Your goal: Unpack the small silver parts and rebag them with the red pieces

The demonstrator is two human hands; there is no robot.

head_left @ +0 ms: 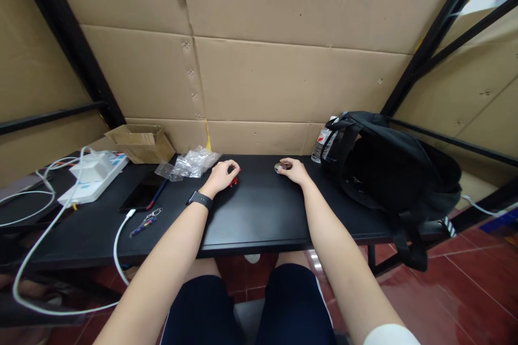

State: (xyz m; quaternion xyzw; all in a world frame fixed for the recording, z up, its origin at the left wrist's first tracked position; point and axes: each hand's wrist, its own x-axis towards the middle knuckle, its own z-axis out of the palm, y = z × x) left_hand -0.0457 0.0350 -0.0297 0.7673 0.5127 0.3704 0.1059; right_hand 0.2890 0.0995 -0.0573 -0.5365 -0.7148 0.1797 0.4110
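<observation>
Right hand [295, 171] has fingers around a small round object [278, 168], low over the tabletop [259, 215], perhaps for steadying; left hand [220, 176] curls above a red item [233, 181], fingertips close, though whether it's gripping, I can't tell.

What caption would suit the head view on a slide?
Left hand beside a small red item, right hand touching a round, shiny object, at a black table.

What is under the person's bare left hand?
Small red pieces peek out beside the bare left hand, over the flat black tabletop; whatever the hand covers is hidden.
</observation>
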